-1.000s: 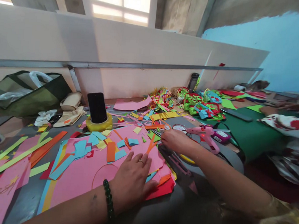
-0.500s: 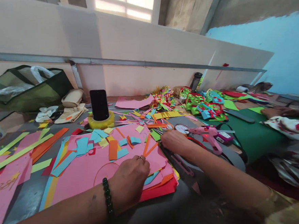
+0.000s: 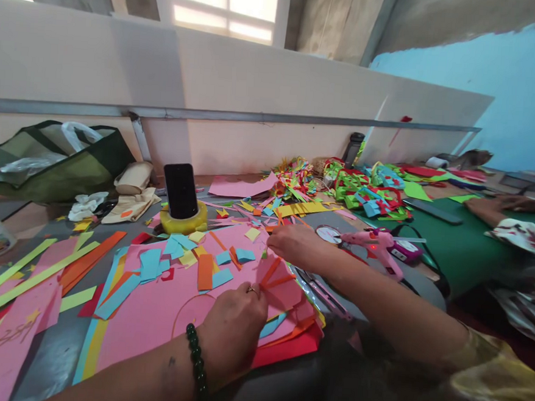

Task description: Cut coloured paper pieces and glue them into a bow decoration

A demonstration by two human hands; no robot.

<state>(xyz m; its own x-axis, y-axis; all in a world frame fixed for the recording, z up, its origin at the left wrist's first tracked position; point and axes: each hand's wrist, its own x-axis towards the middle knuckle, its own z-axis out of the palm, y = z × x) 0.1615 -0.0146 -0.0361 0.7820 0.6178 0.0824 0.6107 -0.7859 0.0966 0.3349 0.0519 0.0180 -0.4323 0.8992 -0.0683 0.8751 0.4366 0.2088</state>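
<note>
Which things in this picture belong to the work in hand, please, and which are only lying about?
Probably in the work:
left hand, at the orange strips
right hand, just beyond them
pink sheets beneath
pink glue gun, close by

Probably only lying about:
phone
yellow tape roll
green bag
dark bottle

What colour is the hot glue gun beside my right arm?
The hot glue gun is pink; it shows best in the head view.

The left hand (image 3: 237, 322) lay near the tabletop's (image 3: 59, 335) near edge, back upward, fingers curled under, thumb hidden, the left forearm (image 3: 131, 377) slanting in low. The right hand (image 3: 294, 246) was farther from that edge, fingers bunched downward, the right forearm (image 3: 393, 301) angled across.
</note>
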